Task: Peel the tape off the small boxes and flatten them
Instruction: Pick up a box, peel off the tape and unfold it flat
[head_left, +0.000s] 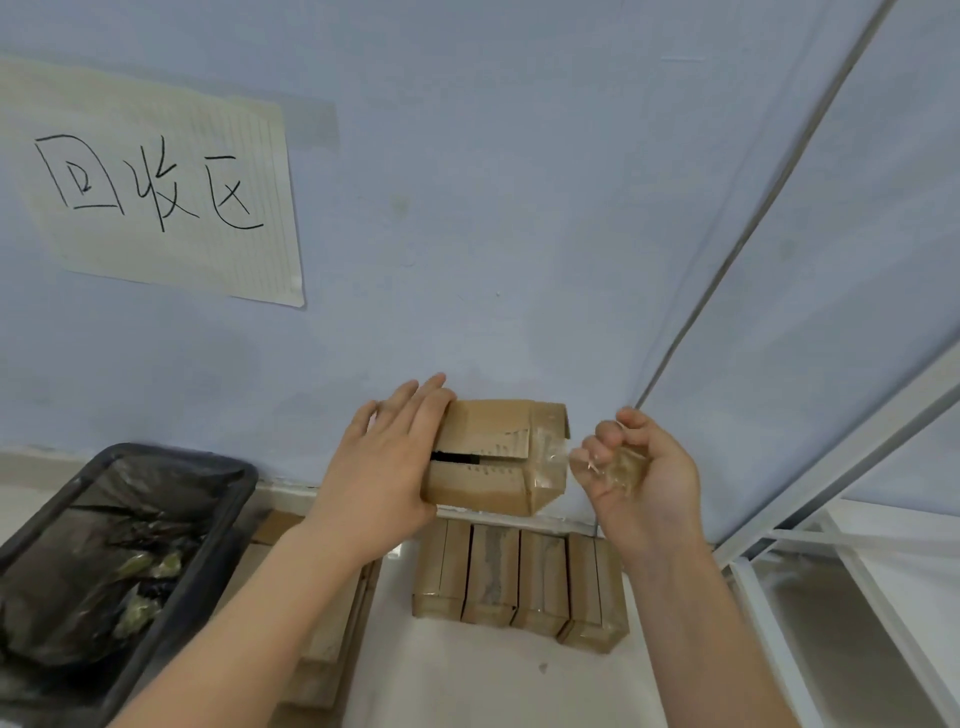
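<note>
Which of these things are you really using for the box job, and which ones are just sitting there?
For the job: the held box, the clear tape in the right hand, the left hand, four taped boxes, flattened cardboard.

Just around: black bin, paper sign, white rack.

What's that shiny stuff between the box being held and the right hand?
A strip of clear tape, seen in the head view. It stretches from the box end to the right hand, which pinches a crumpled wad of it.

The held box (488, 457) sits between both hands, above the row of boxes (519, 587); bin (171, 561) lies left.
</note>
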